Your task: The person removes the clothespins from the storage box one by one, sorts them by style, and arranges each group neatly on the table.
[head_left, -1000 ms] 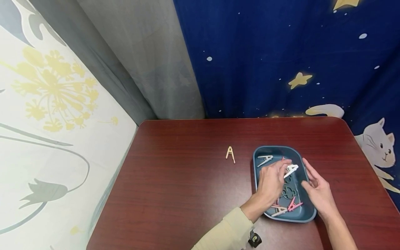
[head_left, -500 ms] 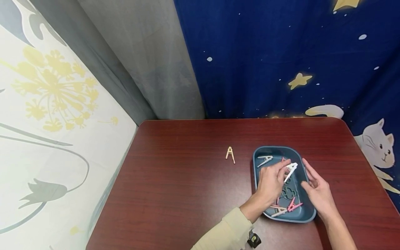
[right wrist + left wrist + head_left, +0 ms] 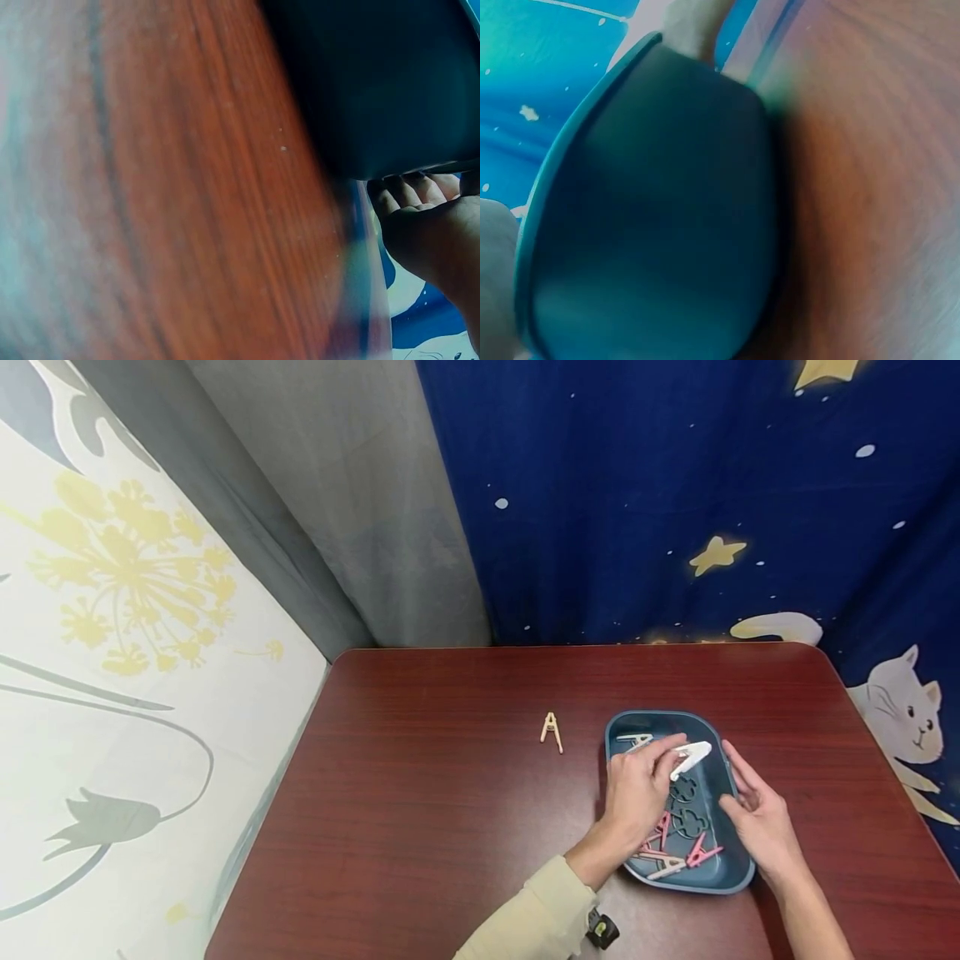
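In the head view, my left hand (image 3: pixel 636 783) pinches a white clothespin (image 3: pixel 692 760) between thumb and fingertips, above the blue plastic bin (image 3: pixel 667 718). My right hand (image 3: pixel 767 822) holds the bin's right wall, thumb over the rim and fingers along the outside. Inside the bin lie a pink clothespin (image 3: pixel 702 852), more pink ones, a beige clothespin (image 3: pixel 667 867) and a pale one (image 3: pixel 636 740) partly covered by my left hand. Dark flower-shaped outlines (image 3: pixel 688 822) show on the bin's floor. Both wrist views show mostly the bin's outer wall (image 3: pixel 652 210); the clothespins are hidden there.
A yellow clothespin (image 3: pixel 551 732) lies on the reddish-brown table (image 3: pixel 450 793), left of the bin. Behind the table hang a grey curtain (image 3: pixel 360 510) and a blue starry curtain (image 3: pixel 600 510). A patterned white wall (image 3: pixel 135 735) borders the left side.
My left hand has shifted slightly left and up with the white clothespin, which has turned and shows at another angle. More pink clothespins are uncovered below it. The right hand stays at the bin.
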Demonstrator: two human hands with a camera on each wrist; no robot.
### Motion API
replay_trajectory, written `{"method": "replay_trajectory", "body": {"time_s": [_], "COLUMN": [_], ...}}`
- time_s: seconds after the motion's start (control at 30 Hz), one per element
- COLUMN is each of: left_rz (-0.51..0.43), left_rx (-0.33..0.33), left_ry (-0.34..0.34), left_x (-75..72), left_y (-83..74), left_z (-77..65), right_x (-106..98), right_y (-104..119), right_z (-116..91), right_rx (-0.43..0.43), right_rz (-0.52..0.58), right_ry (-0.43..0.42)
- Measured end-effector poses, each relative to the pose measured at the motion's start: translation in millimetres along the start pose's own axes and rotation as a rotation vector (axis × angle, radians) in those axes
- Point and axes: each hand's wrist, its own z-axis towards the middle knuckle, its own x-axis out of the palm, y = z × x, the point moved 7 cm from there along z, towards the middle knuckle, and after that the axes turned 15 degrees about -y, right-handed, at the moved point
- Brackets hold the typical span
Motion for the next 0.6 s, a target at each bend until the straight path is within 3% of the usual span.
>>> {"method": "replay_trajectory", "body": {"time_s": [0.33, 0.6], "left_rz": [-0.044, -0.163], "left_rx": [-0.056, -0.107], "left_ry": [-0.162, -0.299], "left_x": [-27.7, -45.6], "left_y": [26.1, 48.7], "left_z": [24.3, 35.2], "right_x": [0.2, -0.1], "right_y": [0.8, -2.5], "right_z": [1.1, 0.8], "right_rx": [-0.012, -0.002], "right_rz": [0.029, 0.019], "right_ry": [0.000, 0.007]}}
